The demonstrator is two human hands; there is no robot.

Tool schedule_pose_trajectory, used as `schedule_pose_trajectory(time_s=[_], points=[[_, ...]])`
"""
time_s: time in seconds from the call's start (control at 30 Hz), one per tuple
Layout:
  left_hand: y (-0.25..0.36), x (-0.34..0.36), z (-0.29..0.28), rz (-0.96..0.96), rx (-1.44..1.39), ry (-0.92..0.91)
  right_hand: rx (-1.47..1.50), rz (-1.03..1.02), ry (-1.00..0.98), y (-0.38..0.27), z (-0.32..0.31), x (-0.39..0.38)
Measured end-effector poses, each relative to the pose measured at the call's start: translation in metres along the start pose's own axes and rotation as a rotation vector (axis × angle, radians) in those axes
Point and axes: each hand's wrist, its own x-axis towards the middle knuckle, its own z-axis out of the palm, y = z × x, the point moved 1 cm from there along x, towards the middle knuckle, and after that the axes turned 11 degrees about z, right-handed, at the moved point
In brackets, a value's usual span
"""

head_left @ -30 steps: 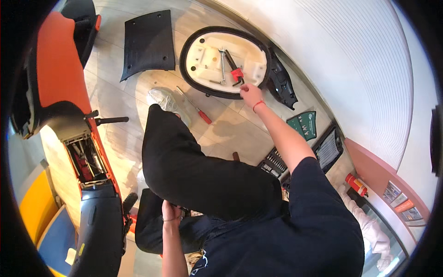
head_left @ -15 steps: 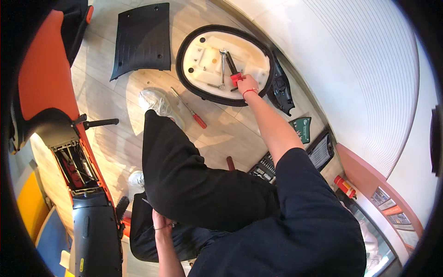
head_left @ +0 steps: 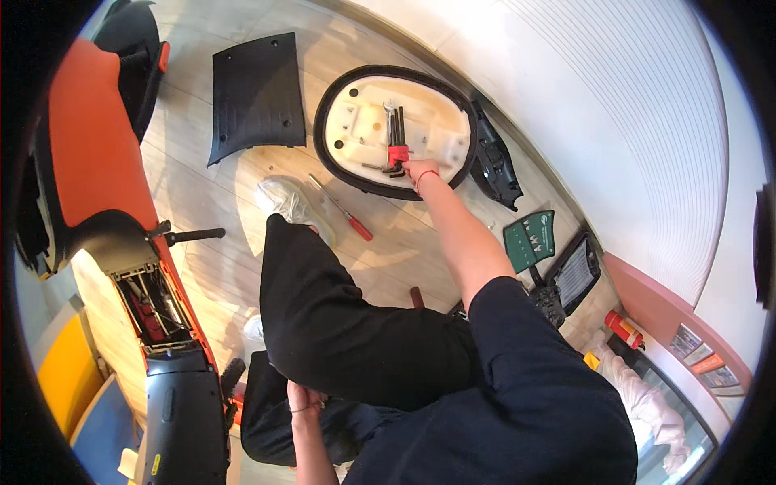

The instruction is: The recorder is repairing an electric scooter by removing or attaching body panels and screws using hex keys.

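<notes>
My right hand [head_left: 420, 172] is closed on a red-holdered hex key set [head_left: 398, 153], its black keys pointing away from me. It is over the pale underside of an oval, black-rimmed seat [head_left: 327, 166]. Partly behind the keys, a wrench [head_left: 389, 107] lies on that underside, and a bolt-like piece [head_left: 373, 166] is beside the red holder. Down by my bent knee, my left hand [head_left: 301, 397] has its fingers curled closed; what they hold, if anything, is hidden by the black trouser leg.
A red-handled screwdriver [head_left: 360, 228] lies near my shoe. A black panel [head_left: 259, 101] and a black trim piece [head_left: 495, 162] flank the seat. An orange scooter [head_left: 101, 153] stands left, its compartment uncovered. Right are a green tool pouch [head_left: 529, 240], toolbox [head_left: 574, 271] and fire extinguisher [head_left: 624, 329].
The hex key set in my right hand has swung more upright and moved left, now covering part of the wrench. The whole view has shifted slightly.
</notes>
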Motion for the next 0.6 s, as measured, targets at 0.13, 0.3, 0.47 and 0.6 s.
schedule_pose_trajectory(time_s=[0.13, 0.3, 0.47, 0.6], points=[[-0.001, -0.003, -0.007, -0.019, -0.016, -0.011, 0.087, 0.046, -0.081, 0.001, 0.016, 0.001], [0.002, -0.004, -0.007, 0.004, -0.008, -0.017, 0.145, 0.124, -0.184, -0.013, 0.017, -0.034], [0.006, -0.007, 0.017, -0.025, -0.014, -0.006, 0.241, 0.229, -0.234, -0.023, 0.005, -0.036], [0.0, -0.003, -0.002, -0.036, -0.044, 0.018, 0.088, 0.219, -0.254, -0.031, 0.008, -0.051]])
